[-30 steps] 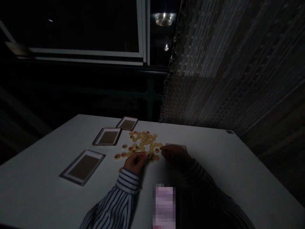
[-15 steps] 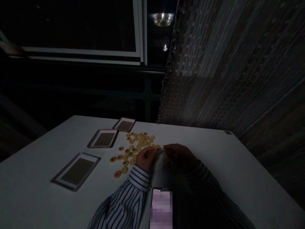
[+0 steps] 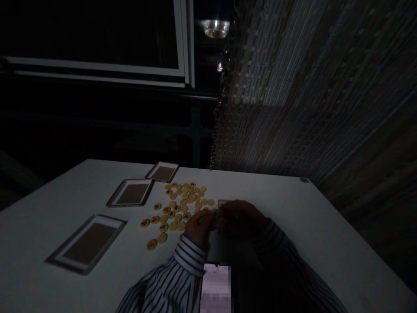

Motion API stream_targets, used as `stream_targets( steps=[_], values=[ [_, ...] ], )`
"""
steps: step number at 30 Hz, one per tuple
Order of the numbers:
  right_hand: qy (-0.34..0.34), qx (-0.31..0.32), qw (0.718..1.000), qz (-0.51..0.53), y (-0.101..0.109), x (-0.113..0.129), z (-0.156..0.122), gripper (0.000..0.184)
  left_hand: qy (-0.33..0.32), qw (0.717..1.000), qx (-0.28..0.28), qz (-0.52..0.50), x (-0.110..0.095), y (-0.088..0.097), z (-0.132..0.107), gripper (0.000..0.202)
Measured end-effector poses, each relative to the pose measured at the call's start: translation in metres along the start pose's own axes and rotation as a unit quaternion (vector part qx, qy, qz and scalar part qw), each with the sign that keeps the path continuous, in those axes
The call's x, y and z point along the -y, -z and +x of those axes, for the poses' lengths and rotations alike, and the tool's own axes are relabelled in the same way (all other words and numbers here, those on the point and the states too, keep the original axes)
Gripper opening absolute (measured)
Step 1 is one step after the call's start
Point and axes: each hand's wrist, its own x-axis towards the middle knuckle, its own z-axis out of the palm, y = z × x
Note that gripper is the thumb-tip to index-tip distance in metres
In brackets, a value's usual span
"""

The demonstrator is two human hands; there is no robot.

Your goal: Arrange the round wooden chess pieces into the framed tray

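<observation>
Many round wooden xiangqi pieces (image 3: 181, 226), some showing red or black characters, lie spread to the left of my hands. My left hand (image 3: 198, 226) is closed in a pinch at the right side of the pieces. Its fingertips meet those of my right hand (image 3: 244, 216), and a small tan thing between them is too dim to name. Curled and in deep shadow, my right hand covers most of a pale-edged, flat thing (image 3: 222, 202). Both wrists wear blue-and-white striped sleeves.
Three framed rectangular trays (image 3: 89, 217) (image 3: 131, 179) (image 3: 162, 163) stand along the left of the white table (image 3: 276, 191). A phone (image 3: 215, 287) with a lit, blurred screen lies at the near edge. A bead curtain (image 3: 276, 108) hangs behind, at the right.
My left hand has drawn slightly nearer and its fingertips now meet my right hand's; a gap was between them before. The view has shifted a little to the right.
</observation>
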Motion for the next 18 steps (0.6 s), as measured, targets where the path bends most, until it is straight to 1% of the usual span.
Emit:
stream_targets(
  steps=[2, 5, 9, 13, 18],
  values=[
    [0.008, 0.024, 1.000, -0.005, 0.003, 0.005, 0.002, 0.022, 0.002, 1.000, -0.006, -0.015, 0.004, -0.001, 0.001, 0.030],
    [0.002, 0.049, 0.999, -0.004, 0.007, 0.011, 0.004, 0.022, 0.003, 0.999, -0.014, -0.031, 0.009, -0.002, 0.002, 0.028],
    [0.001, 0.081, 0.996, -0.025, 0.010, 0.016, 0.005, 0.023, 0.007, 0.999, -0.012, -0.037, 0.011, -0.004, 0.002, 0.026],
    [-0.014, 0.085, 0.995, -0.059, 0.012, 0.021, 0.003, 0.029, -0.008, 0.999, 0.001, -0.046, 0.008, -0.008, -0.001, 0.028],
    [-0.024, 0.080, 0.993, -0.084, 0.014, 0.026, 0.002, 0.027, -0.002, 0.996, 0.015, -0.083, 0.005, -0.012, -0.004, 0.033]
  ],
)
